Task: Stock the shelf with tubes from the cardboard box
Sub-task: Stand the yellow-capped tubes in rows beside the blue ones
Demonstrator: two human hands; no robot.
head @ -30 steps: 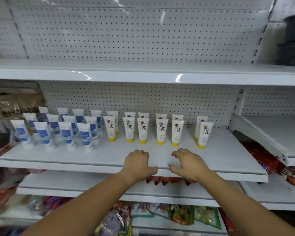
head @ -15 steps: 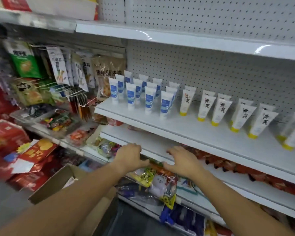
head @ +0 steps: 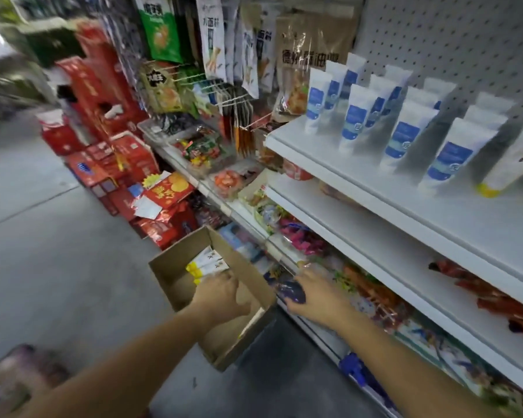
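Note:
An open cardboard box [head: 166, 282] stands on the floor beside the shelving. Several white tubes with yellow caps [head: 207, 263] lie at its far end. My left hand [head: 221, 297] is down inside the box, fingertips reaching onto those tubes; no clear grip shows. My right hand [head: 317, 297] hovers to the right of the box with relaxed, spread fingers, over a dark purple packet at the low shelf's edge, holding nothing. Up on the white shelf [head: 375, 188] stand rows of blue-labelled tubes [head: 354, 119], and a yellow-capped tube [head: 514, 164] stands at the right.
Red gift boxes [head: 103, 152] are stacked on the grey floor [head: 43, 251] to the left. Snack bags [head: 163, 31] hang on hooks above them. The lower shelves [head: 405, 267] hold snack packets, close to the right of the box.
My view has swung down and to the left, from the shelf to the box. Both hands came off the shelf edge and dropped; the left one went into the box.

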